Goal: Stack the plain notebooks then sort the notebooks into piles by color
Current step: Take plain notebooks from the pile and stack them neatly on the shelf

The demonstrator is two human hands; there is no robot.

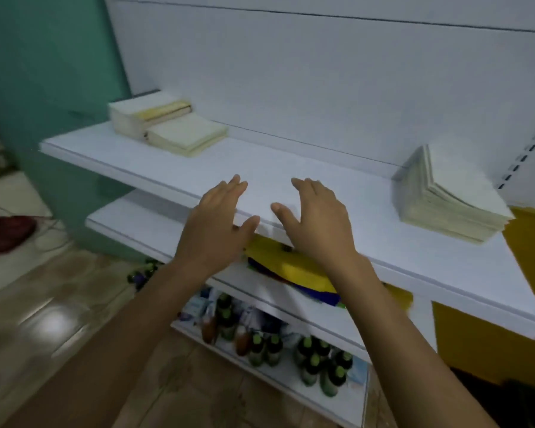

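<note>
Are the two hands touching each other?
Apart. The head view shows bare white shelf between the thumbs of the left hand and right hand.

No legible text, brand, number or sign recorded. Labels on the bottles (311, 362), lower centre of the frame, are too blurred to read. Notebook stack (464, 193), right of the frame: no readable print.

This looks like a small shop. White display shelves (173, 168) sit in tiers against a back panel (322, 72) with a slotted upright (525, 156), like retail racking. Goods lie in quantity: stacks of pale notebooks (454, 208) on top, and many alike green-capped bottles (312, 356) crowded on the lowest tier.
</note>
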